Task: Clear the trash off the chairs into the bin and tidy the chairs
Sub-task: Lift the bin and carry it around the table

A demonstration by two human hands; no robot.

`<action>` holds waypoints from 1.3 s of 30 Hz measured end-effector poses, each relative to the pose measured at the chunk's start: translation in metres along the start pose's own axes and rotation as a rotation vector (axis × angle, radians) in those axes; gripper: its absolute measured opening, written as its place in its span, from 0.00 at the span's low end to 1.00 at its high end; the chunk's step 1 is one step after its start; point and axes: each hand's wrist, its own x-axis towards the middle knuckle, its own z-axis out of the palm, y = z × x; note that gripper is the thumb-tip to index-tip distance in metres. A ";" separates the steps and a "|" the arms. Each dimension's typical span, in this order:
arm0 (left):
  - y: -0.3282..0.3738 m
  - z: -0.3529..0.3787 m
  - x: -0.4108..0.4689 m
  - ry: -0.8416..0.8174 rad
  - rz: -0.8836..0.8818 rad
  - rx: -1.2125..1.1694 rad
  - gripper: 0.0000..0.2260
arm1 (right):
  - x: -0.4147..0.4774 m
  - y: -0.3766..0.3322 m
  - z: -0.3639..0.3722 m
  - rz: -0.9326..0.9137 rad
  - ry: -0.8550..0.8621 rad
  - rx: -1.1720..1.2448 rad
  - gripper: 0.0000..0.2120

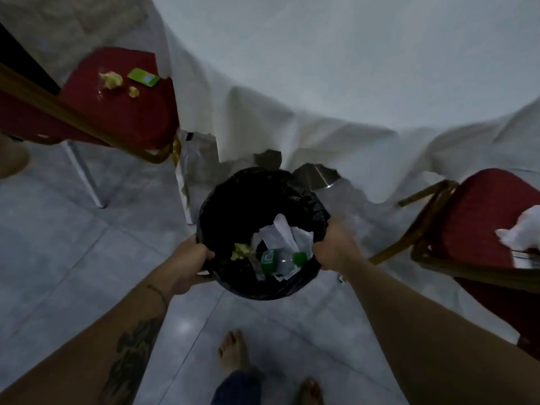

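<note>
A bin [233, 200] lined with a black bag is held between my hands above the tiled floor. My left hand [191, 260] grips its left rim and my right hand [334, 247] grips its right rim. Inside lie white paper [285, 232], a clear bottle with a green label [274, 260] and a yellowish crumpled wad [241, 251]. The red chair at upper left [122, 112] carries a green packet [144, 76] and two yellowish crumpled wads [112, 80]. The red chair at right [479, 223] holds crumpled white tissue [523, 230].
A table under a long white cloth [321, 83] fills the top and middle, its metal base [317, 176] showing just behind the bin. My bare feet [233, 353] stand on grey floor tiles below the bin. White chair legs [84, 173] stand at left.
</note>
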 end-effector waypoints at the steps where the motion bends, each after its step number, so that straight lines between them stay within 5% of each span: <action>1: -0.002 -0.004 0.025 -0.020 -0.016 0.005 0.25 | 0.017 -0.002 0.014 0.011 0.021 -0.008 0.21; 8: -0.008 -0.012 0.166 0.009 0.011 0.051 0.23 | 0.132 0.008 0.097 0.069 0.062 0.011 0.23; 14: -0.018 0.001 0.238 0.058 0.072 0.067 0.12 | 0.193 0.024 0.129 0.152 0.087 0.038 0.21; 26: -0.029 0.023 0.286 -0.064 0.081 0.049 0.29 | 0.244 0.055 0.156 0.313 -0.052 0.412 0.33; 39: -0.013 0.020 0.336 0.039 0.115 0.351 0.27 | 0.273 0.047 0.155 0.167 -0.050 0.413 0.40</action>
